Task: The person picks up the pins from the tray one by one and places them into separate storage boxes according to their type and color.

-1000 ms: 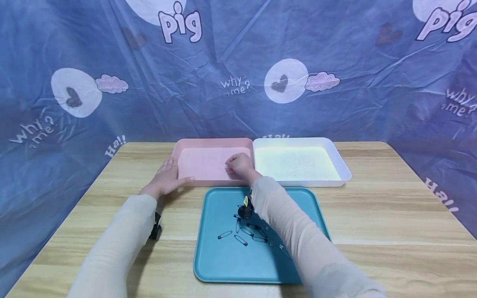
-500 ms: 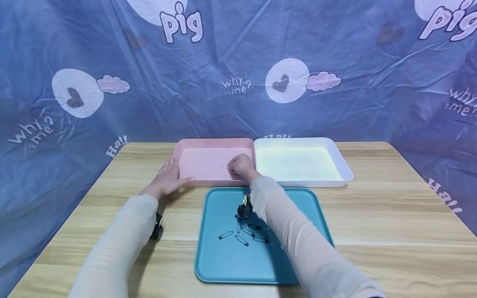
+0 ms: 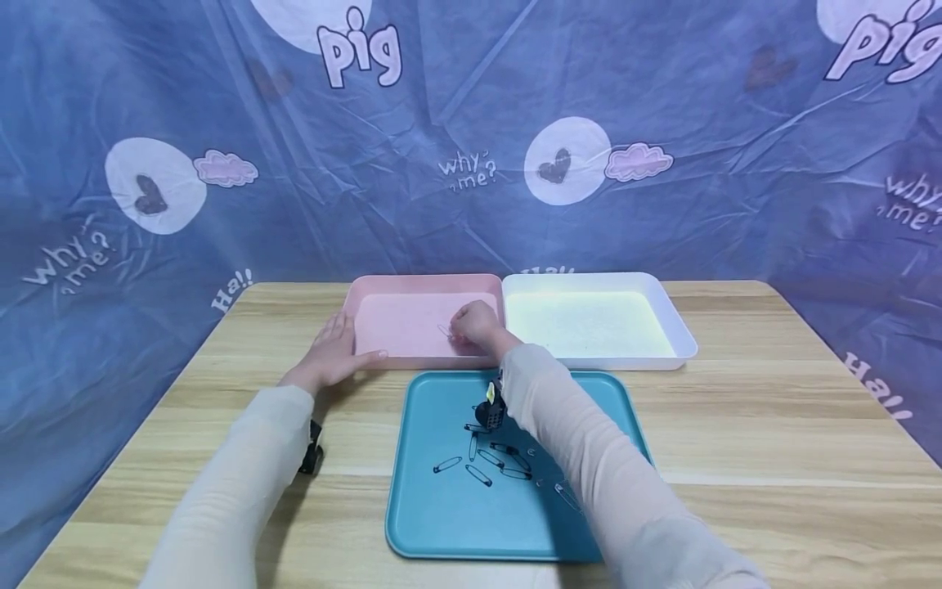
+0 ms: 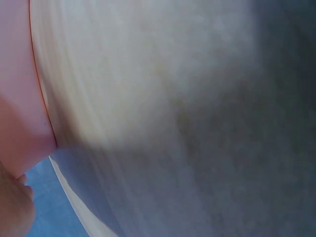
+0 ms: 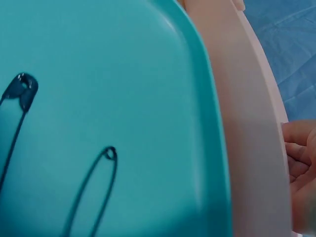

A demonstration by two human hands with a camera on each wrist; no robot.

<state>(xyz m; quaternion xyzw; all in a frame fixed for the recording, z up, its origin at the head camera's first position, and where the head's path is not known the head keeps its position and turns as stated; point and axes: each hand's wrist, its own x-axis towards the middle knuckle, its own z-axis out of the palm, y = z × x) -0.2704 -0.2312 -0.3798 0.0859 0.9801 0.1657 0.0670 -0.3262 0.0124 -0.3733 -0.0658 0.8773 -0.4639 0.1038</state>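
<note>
My right hand (image 3: pixel 478 324) is over the right part of the pink tray (image 3: pixel 401 319), fingers curled, pinching a thin pale safety pin (image 3: pixel 445 331) that sticks out to the left of the fingertips. In the right wrist view that hand shows behind the pink wall, its held pin hidden. My left hand (image 3: pixel 327 352) rests against the pink tray's left side, fingers straight, thumb along the front rim. Several black safety pins (image 3: pixel 478 475) lie loose on the teal tray (image 3: pixel 434 528), and a silver safety pin (image 3: pixel 567 496) lies beside my right sleeve.
A white tray (image 3: pixel 589 363) stands directly right of the pink one. Both trays stand at the back of the wooden table (image 3: pixel 773 425), near a blue printed cloth (image 3: pixel 412 188). My right forearm crosses above the teal tray and hides part of it.
The pin in my right fingers has tilted and shows more clearly beside the fingertips. That hand has shifted only slightly. My left hand keeps its place at the pink tray.
</note>
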